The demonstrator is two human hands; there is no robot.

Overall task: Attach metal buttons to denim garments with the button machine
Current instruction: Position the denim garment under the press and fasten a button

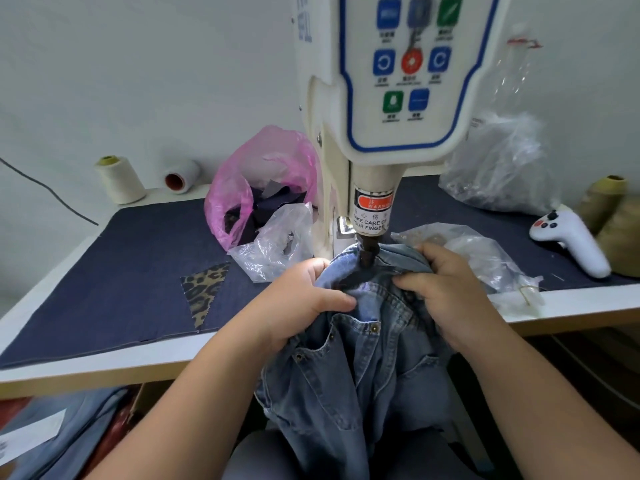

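**Under the press head, denim held from both sides**

At the table's (104,362) far left, two thread cones (121,180) are standing by the wall, with a pink bag (256,174) and a small clear bag (277,244) lying nearer the machine. Closer in, the left hand (308,299) is gripping a bunched fold of the denim garment (349,358), thumb curled over the cloth, just left of the punch. In the middle, the button machine (391,109) is rising above the work, and its dark punch tip (367,252) is pointing straight down into the garment's upper edge, midway between the hands. The garment's long axis is running from the punch toward the person, the rest hanging off the table edge into the lap; a fitted metal button (373,328) is showing lower down. To the right, the right hand (446,289) is pinching the waistband fold, fingers curled round it, about as near the punch as the left. Both thumbs are sitting close to the punch line, which I judge to be the hazard. Further right, clear bags (485,251) and a white handheld controller (571,237) are lying clear of the work.
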